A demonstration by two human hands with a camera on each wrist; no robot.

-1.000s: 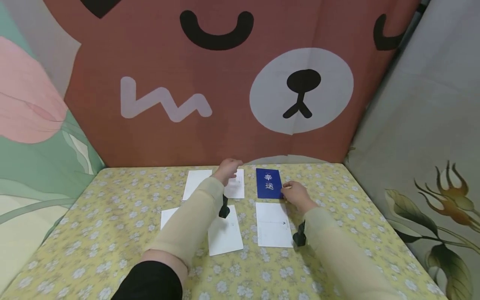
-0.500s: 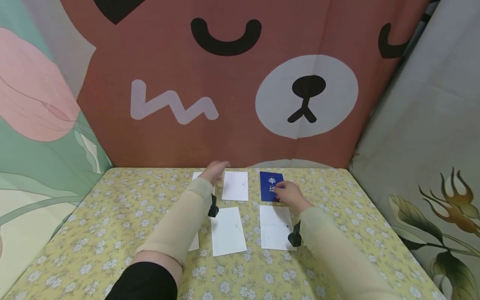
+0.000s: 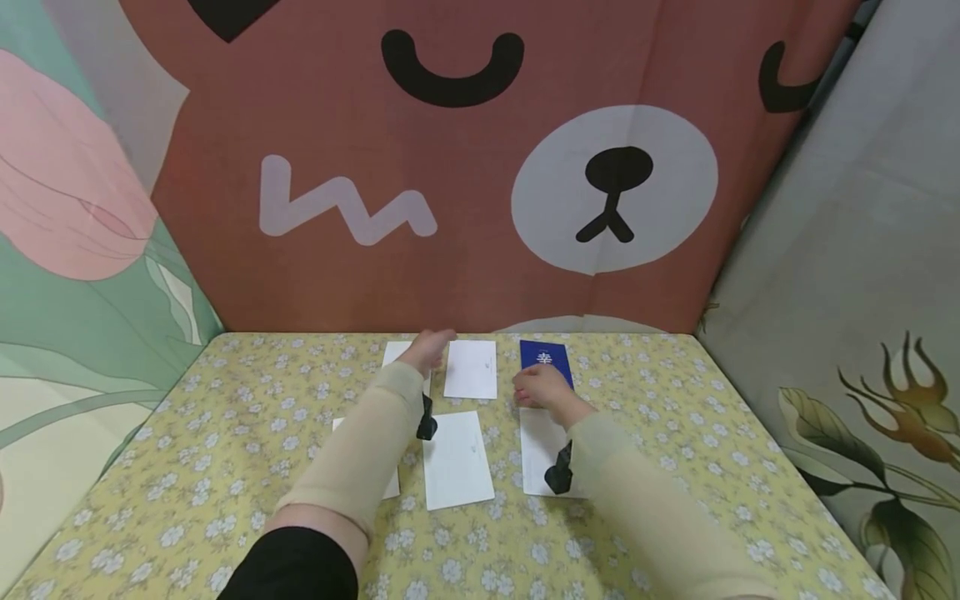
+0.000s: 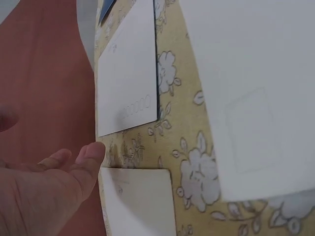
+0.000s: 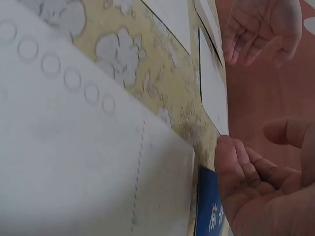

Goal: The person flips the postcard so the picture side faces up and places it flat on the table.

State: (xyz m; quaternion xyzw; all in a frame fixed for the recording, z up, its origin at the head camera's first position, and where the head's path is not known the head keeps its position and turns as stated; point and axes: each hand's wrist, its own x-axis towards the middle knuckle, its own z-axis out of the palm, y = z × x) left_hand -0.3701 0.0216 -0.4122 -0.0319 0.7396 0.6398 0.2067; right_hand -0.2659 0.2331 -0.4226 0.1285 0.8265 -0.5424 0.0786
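Note:
My left hand (image 3: 424,350) hovers over the far-left white card (image 3: 395,352), fingers extended and holding nothing. Just right of it lies another white card (image 3: 471,369), with small printed circles visible in the left wrist view. A blue card (image 3: 531,352) with white characters lies at the back right. My right hand (image 3: 544,388) is over its lower end, hiding part of it. In the right wrist view that hand's fingers (image 5: 229,157) bend loosely, the thumb stands apart, and nothing is between them. Below the hand is a white card (image 3: 536,458), partly covered by the wrist.
A white card (image 3: 457,458) lies in the front middle, and one more white card (image 3: 392,486) is mostly hidden under my left sleeve. The floral tablecloth (image 3: 225,467) extends around them. A brown bear-print cloth (image 3: 465,283) rises at the table's back edge.
My right hand has moved left across the blue card, from its right edge to its lower end. My left hand has shifted left, uncovering the far middle white card.

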